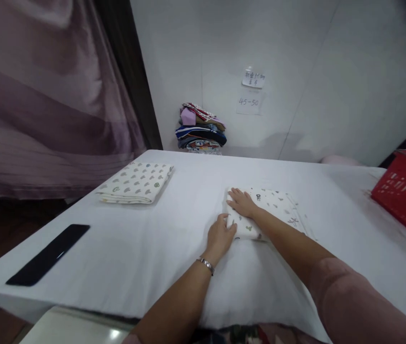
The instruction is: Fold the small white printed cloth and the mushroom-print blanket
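Note:
A folded white cloth (278, 206) with small grey, green and dark prints lies on the white-covered table (188, 267), right of the middle. My right hand (243, 202) rests flat on its far left part, fingers spread and pointing left. At the near left corner of this cloth, my left hand (220, 237) touches the edge, thumb and fingers apart and slightly bent. A silver bracelet (207, 265) circles my left wrist. Further left lies another folded white cloth (136, 182), patterned with grey shapes, untouched by either hand.
A flat black object (50, 254) lies at the table's left side. On the right stands a red container (405, 191). Behind the far edge, a pile of folded fabrics (202, 130) sits against the wall. A pinkish curtain (52, 105) hangs at left; paper notes (249, 102) are on the wall.

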